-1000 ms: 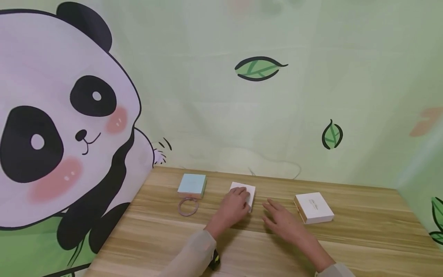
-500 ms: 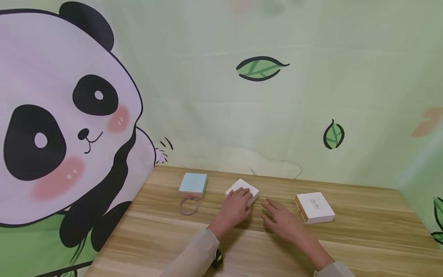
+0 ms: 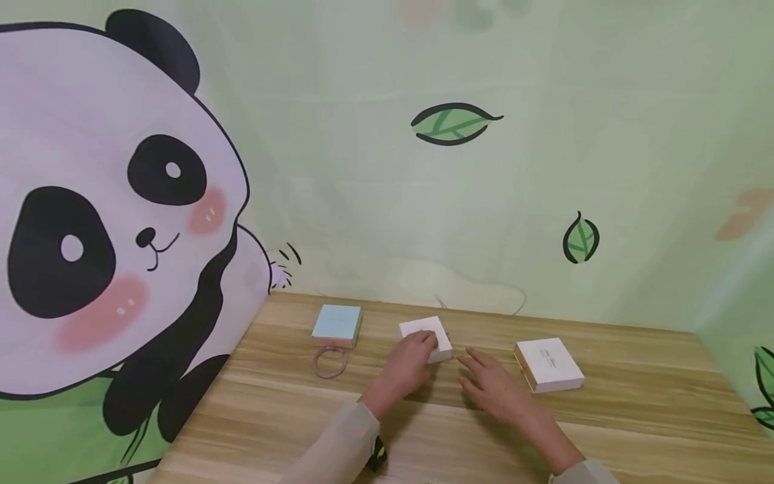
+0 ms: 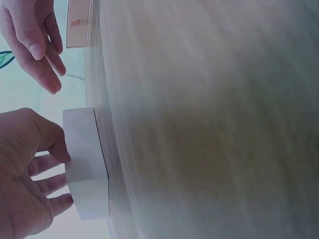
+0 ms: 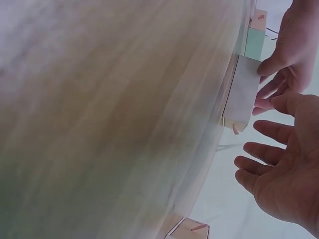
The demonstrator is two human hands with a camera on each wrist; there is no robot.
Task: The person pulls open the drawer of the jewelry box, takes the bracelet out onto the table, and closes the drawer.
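Note:
A small white box [image 3: 444,345] sits flat at the table's middle. Bent fingers of my left hand [image 3: 410,359] hold it from above. In the left wrist view the thumb [image 4: 61,149] meets the top edge of this box [image 4: 84,142], while the other fingers lie across its top. A short ribbon tab [image 5: 236,129] shows on the box's right side in the right wrist view. My right hand [image 3: 492,383] hovers just right of the box, its fingers loosely spread and holding nothing.
To the left stands a light blue box [image 3: 338,321], with a thin purplish ring [image 3: 330,377] lying before it. Another white box [image 3: 550,363] with small lettering is at the right. A dark, yellow-marked thing [image 3: 377,454] peeks out by the left sleeve. A panda-print cloth [image 3: 363,202] hangs behind.
The middle white box has turned clockwise under my left hand, passing through a diamond-like position. My right hand has stayed almost still.

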